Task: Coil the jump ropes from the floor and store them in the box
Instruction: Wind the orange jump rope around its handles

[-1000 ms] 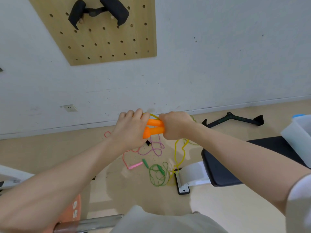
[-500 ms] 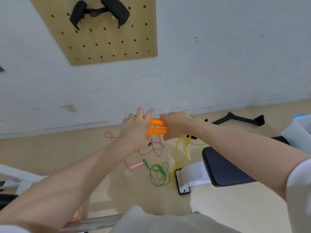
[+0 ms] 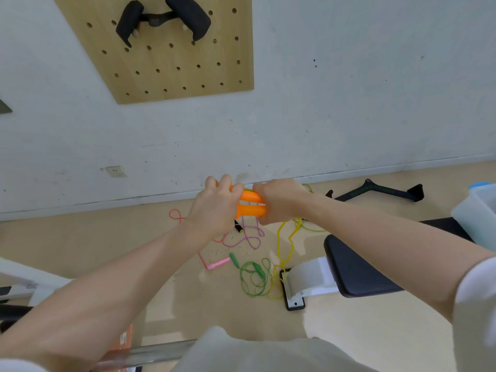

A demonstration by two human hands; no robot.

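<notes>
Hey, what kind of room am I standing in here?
Probably a home or small gym: a padded bench, a barbell with an orange weight plate, and a cable-machine handle on the floor.

Room's pretty plain: a scuffed white wall [image 3: 349, 103] with a wooden pegboard [image 3: 174, 63] mounted up top, a black handle [image 3: 163, 20] hanging off its pegs. There's a wall socket [image 3: 116, 171] low down near the baseboard. Light wood-tone floor [image 3: 80, 245]. A black padded bench [image 3: 359, 264] on a white frame sits at the right, and a black bar attachment [image 3: 375, 189] lies by the wall.
</notes>
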